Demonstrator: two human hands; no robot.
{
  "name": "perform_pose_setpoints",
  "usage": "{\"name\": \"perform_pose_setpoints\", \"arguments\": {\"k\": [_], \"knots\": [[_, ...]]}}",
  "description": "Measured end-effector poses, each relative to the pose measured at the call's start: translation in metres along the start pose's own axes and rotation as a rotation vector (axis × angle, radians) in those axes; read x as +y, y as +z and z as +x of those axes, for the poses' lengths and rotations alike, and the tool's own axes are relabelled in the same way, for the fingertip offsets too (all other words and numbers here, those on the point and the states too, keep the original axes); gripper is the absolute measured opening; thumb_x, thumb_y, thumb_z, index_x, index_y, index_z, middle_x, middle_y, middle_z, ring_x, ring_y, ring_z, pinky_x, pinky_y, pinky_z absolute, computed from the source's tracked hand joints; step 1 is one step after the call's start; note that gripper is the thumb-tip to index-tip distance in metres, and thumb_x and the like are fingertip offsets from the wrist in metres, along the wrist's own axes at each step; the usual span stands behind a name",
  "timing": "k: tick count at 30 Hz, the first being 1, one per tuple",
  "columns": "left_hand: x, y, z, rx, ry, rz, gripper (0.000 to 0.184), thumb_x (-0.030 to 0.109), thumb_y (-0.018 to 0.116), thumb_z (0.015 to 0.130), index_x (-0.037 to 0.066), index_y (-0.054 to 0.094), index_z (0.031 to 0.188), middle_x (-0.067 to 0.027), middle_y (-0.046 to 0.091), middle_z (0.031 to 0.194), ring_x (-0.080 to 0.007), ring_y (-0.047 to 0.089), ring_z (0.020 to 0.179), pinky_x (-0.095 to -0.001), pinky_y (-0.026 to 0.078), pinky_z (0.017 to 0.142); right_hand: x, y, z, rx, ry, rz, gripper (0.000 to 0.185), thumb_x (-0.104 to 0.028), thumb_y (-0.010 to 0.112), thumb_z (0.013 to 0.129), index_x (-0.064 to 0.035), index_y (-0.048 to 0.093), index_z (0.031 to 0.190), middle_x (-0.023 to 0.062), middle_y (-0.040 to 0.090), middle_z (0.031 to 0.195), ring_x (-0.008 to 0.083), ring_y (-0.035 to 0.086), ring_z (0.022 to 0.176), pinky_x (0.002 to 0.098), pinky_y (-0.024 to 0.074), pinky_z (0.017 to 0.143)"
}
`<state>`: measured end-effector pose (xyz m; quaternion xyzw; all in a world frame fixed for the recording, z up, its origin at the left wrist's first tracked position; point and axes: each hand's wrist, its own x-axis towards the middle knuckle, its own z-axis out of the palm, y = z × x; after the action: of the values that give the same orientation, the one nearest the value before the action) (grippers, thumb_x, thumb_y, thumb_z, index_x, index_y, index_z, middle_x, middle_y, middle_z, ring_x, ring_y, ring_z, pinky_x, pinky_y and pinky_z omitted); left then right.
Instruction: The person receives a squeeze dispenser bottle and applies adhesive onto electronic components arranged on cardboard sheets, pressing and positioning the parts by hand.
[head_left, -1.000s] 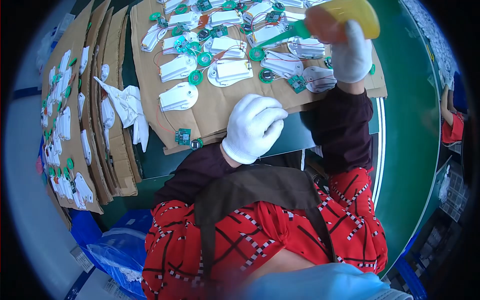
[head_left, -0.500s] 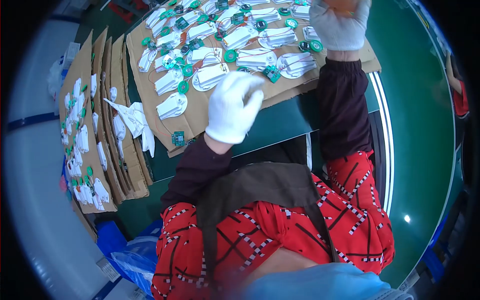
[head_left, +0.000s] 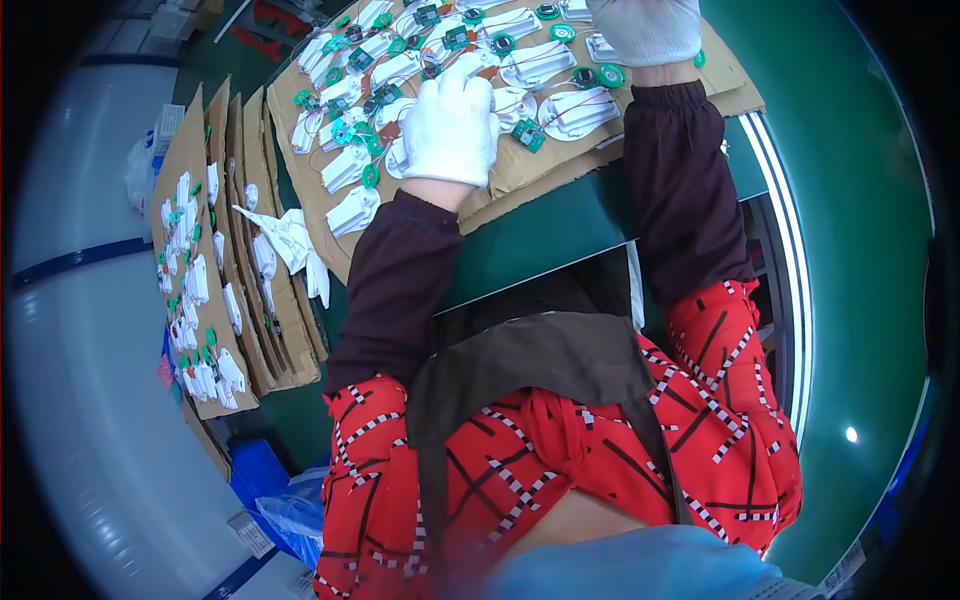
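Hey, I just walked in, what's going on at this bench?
A person's white-gloved left hand is in among white parts and green circuit boards on a cardboard sheet; whether it grips anything is hidden. The right hand is over the sheet's far right side, its fingers cut off by the picture's edge. More cardboard sheets bearing similar parts sit to the left.

No lettering is readable (the lower-left label (head_left: 250,534) is too small).
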<state>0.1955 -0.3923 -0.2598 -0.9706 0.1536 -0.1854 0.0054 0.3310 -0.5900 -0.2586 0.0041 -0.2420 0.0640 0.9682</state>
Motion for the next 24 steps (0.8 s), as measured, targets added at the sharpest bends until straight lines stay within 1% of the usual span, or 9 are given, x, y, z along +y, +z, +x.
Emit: {"name": "perform_pose_setpoints", "arguments": {"k": [4, 9, 13, 14, 17, 21, 22, 23, 24], "knots": [[-0.005, -0.001, 0.008, 0.001, 0.034, -0.033, 0.015, 0.015, 0.061, 0.076, 0.007, 0.059, 0.089, -0.0121, 0.061, 0.104, -0.0304, 0.062, 0.083, -0.0421, 0.052, 0.069, -0.001, -0.001, 0.000, -0.065, 0.011, 0.011, 0.039, -0.037, 0.049, 0.095, -0.0056, 0.055, 0.117, 0.0093, 0.062, 0.113, 0.0238, 0.059, 0.104, 0.0361, 0.0479, 0.090], [-0.014, 0.000, 0.022, -0.125, -0.257, -0.307, 0.015, 0.016, 0.057, 0.078, 0.003, 0.060, 0.086, -0.0171, 0.066, 0.086, -0.0373, 0.064, 0.077, -0.0434, 0.051, 0.073, 0.001, 0.001, -0.001, -0.032, 0.006, 0.011, 0.039, -0.036, 0.053, 0.094, -0.0057, 0.053, 0.119, 0.0093, 0.062, 0.114, 0.0243, 0.058, 0.106, 0.0371, 0.0476, 0.091], [-0.024, 0.004, 0.021, -0.069, -0.330, -0.442, 0.027, 0.014, 0.057, 0.076, 0.002, 0.065, 0.100, -0.0179, 0.067, 0.087, -0.0344, 0.065, 0.080, -0.0411, 0.051, 0.076, -0.002, 0.030, -0.027, 0.022, -0.107, -0.157, 0.045, -0.032, 0.061, 0.090, -0.0055, 0.049, 0.125, 0.0092, 0.058, 0.119, 0.0244, 0.056, 0.109, 0.0385, 0.0462, 0.094], [-0.031, 0.006, 0.021, -0.080, -0.285, -0.471, 0.030, 0.013, 0.058, 0.077, 0.000, 0.065, 0.103, -0.0166, 0.068, 0.084, -0.0272, 0.067, 0.072, -0.0369, 0.052, 0.069, -0.001, 0.040, -0.040, 0.024, -0.117, -0.162, 0.045, -0.032, 0.061, 0.090, -0.0055, 0.049, 0.125, 0.0092, 0.058, 0.119, 0.0244, 0.056, 0.109, 0.0385, 0.0462, 0.094], [-0.029, -0.012, 0.021, -0.240, -0.453, -0.725, 0.022, 0.009, 0.059, 0.077, -0.007, 0.064, 0.092, -0.0131, 0.065, 0.073, -0.0163, 0.065, 0.064, -0.0286, 0.052, 0.059, 0.010, 0.072, -0.090, 0.112, -0.478, -0.731, 0.054, -0.025, 0.066, 0.085, -0.0046, 0.044, 0.130, 0.0092, 0.056, 0.121, 0.0234, 0.055, 0.110, 0.0384, 0.0450, 0.094], [-0.037, 0.000, 0.016, -0.208, -0.592, -1.013, 0.018, -0.002, 0.056, 0.081, -0.008, 0.058, 0.098, -0.0124, 0.064, 0.079, -0.0177, 0.065, 0.064, -0.0269, 0.054, 0.058, 0.009, 0.049, -0.129, 0.263, -0.324, -1.105, 0.054, -0.011, 0.072, 0.078, -0.0005, 0.049, 0.125, 0.0065, 0.060, 0.110, 0.0166, 0.058, 0.098, 0.0304, 0.0467, 0.086], [-0.035, -0.003, 0.015, -0.198, -0.581, -0.997, 0.019, -0.002, 0.056, 0.081, -0.009, 0.057, 0.099, -0.0129, 0.064, 0.080, -0.0177, 0.065, 0.062, -0.0265, 0.054, 0.057, 0.027, 0.004, -0.110, -0.284, -0.489, -0.410, 0.054, -0.005, 0.076, 0.073, 0.0003, 0.052, 0.122, 0.0054, 0.062, 0.104, 0.0151, 0.059, 0.092, 0.0278, 0.0484, 0.081], [-0.034, -0.003, 0.014, -0.199, -0.584, -1.000, 0.019, -0.002, 0.056, 0.081, -0.009, 0.057, 0.099, -0.0129, 0.064, 0.080, -0.0177, 0.065, 0.062, -0.0265, 0.054, 0.057, 0.029, 0.017, -0.115, -0.283, -0.486, -0.413, 0.054, -0.005, 0.076, 0.073, 0.0003, 0.052, 0.122, 0.0054, 0.062, 0.104, 0.0151, 0.059, 0.092, 0.0278, 0.0484, 0.081], [-0.034, -0.002, 0.014, -0.192, -0.571, -0.988, 0.018, -0.002, 0.056, 0.081, -0.008, 0.057, 0.098, -0.0127, 0.064, 0.079, -0.0173, 0.065, 0.061, -0.0263, 0.053, 0.056, 0.029, 0.041, -0.122, -0.012, -0.382, -0.821, 0.055, -0.005, 0.076, 0.073, 0.0007, 0.051, 0.122, 0.0058, 0.062, 0.105, 0.0154, 0.059, 0.092, 0.0279, 0.0489, 0.081]]}}
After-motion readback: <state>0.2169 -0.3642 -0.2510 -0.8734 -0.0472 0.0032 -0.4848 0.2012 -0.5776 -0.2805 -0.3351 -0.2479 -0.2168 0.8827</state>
